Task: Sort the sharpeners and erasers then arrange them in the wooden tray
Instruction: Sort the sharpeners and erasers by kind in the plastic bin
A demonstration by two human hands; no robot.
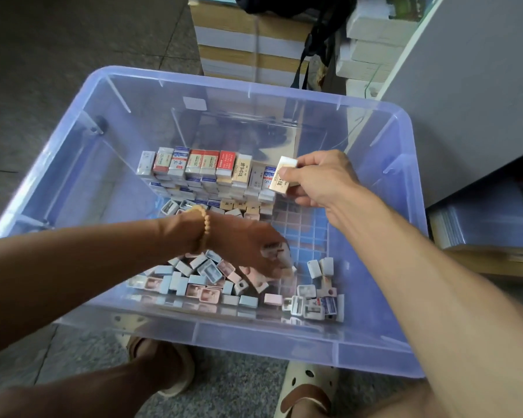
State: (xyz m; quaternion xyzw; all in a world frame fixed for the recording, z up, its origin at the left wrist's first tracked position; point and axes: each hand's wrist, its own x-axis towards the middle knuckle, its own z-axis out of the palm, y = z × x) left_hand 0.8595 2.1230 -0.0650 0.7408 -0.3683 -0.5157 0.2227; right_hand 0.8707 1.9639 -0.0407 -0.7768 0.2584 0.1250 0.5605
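Note:
A clear blue plastic bin point(375, 351) holds the items. Boxed erasers point(206, 170) stand stacked in rows at its far side. Small pastel sharpeners point(200, 276) lie in a loose pile at the near side, with a few more sharpeners point(311, 306) to the right. My right hand point(320, 179) pinches a cream eraser point(281, 176) just right of the stacked rows. My left hand point(254, 251) reaches down into the sharpener pile and grips a small item point(275, 251); blur hides which kind. No wooden tray is in view.
Stacked cardboard boxes point(248, 40) and a black bag point(299, 7) stand behind the bin. A grey cabinet point(465, 86) rises at right, with stacked paper point(480, 224) beneath it. My sandalled feet point(169, 372) rest on the speckled floor near the bin's front edge.

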